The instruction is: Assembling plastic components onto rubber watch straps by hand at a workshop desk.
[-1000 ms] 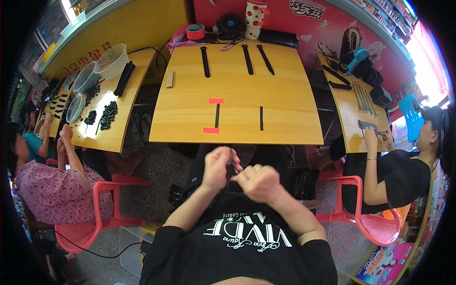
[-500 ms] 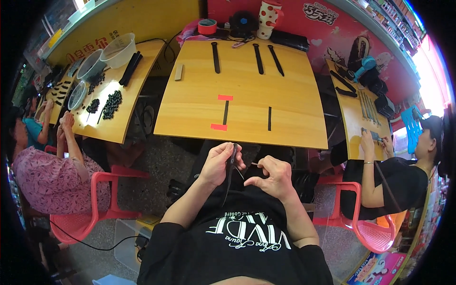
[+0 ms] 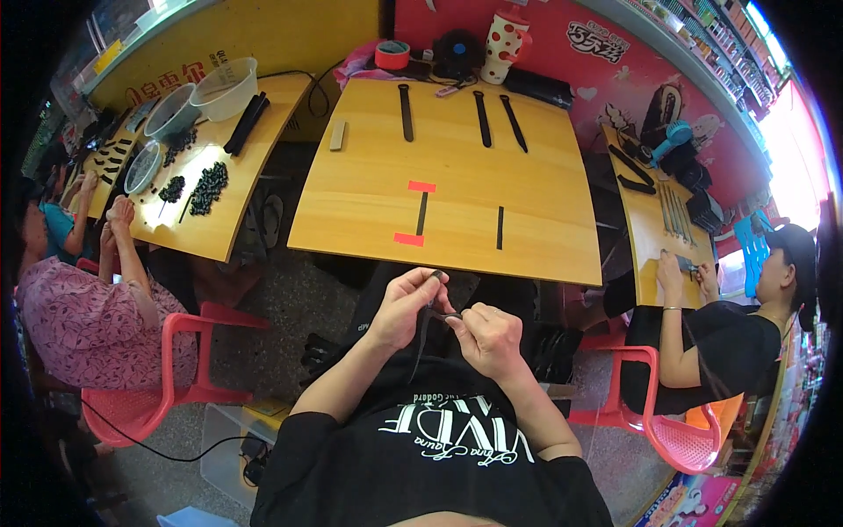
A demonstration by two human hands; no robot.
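Note:
My left hand pinches a narrow black strap in front of the table, over my lap. The strap's upper end shows at the fingertips and its tail hangs down toward my shirt. Close on its right, my right hand is closed, thumb against the curled fingers. A thin dark piece bridges the gap between the two hands; its far end is hidden in the right fist, so I cannot make out what that hand grips.
On the wooden table lie dark straps, a beige block and a thin strip between red tape pieces. A tape roll and a spotted tumbler stand behind. People work at both side tables.
My right hand has moved left and closed beside the strap; the thin stick-like piece seen in it earlier is now hidden. My left hand still holds the strap.

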